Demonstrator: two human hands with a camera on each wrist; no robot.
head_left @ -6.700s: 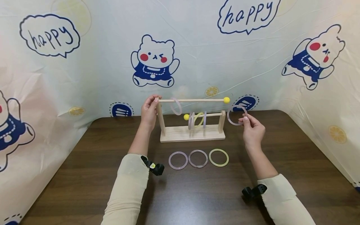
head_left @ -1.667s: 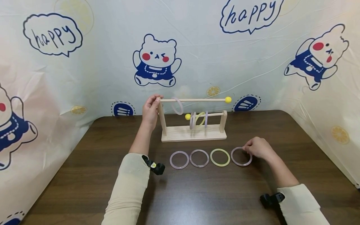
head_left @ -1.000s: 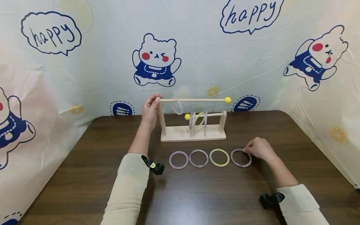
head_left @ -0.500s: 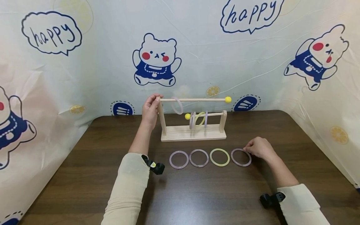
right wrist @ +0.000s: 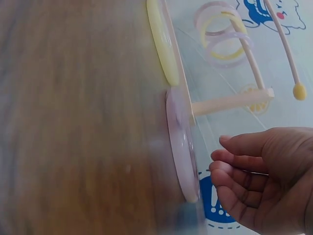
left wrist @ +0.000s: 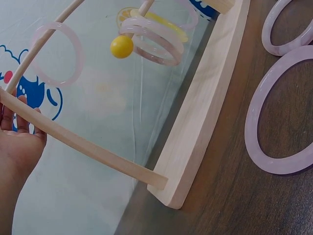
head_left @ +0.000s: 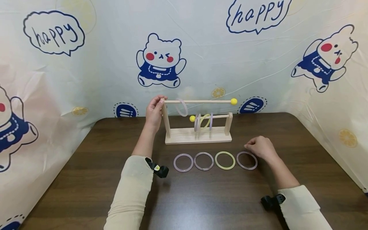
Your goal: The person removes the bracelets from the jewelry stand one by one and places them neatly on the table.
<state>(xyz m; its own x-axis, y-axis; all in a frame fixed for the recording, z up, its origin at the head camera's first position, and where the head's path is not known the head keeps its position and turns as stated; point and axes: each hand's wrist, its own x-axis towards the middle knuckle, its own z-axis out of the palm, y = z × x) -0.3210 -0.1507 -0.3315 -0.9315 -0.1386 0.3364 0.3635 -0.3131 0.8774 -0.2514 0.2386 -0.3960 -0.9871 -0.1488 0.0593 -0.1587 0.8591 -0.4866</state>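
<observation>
At the top of its left post, the wooden two-rod rack [head_left: 198, 135] is pinched by my left hand [head_left: 154, 111]. On the upper rod [head_left: 207, 101] hangs one pale pink ring [head_left: 186, 111]; the lower rod carries several lilac rings and one yellow ring [head_left: 207, 117]. My right hand [head_left: 261, 147] hovers just behind the rightmost lilac ring [head_left: 240, 165], which lies flat on the table. In the right wrist view its fingers [right wrist: 234, 196] are loosely curled, with nothing between them and the thumb.
Left of that ring, a yellow ring [head_left: 225, 168], a pale lilac ring [head_left: 203, 169] and another lilac ring [head_left: 183, 171] lie in a row on the brown table [head_left: 201, 201]. A printed cloth [head_left: 115, 73] hangs behind the table. Yellow balls [head_left: 234, 101] cap both rods.
My right hand lowered a lilac ring from beside the rack to the row's right end, then let go and moved up slightly. The left hand keeps its hold on the post.
</observation>
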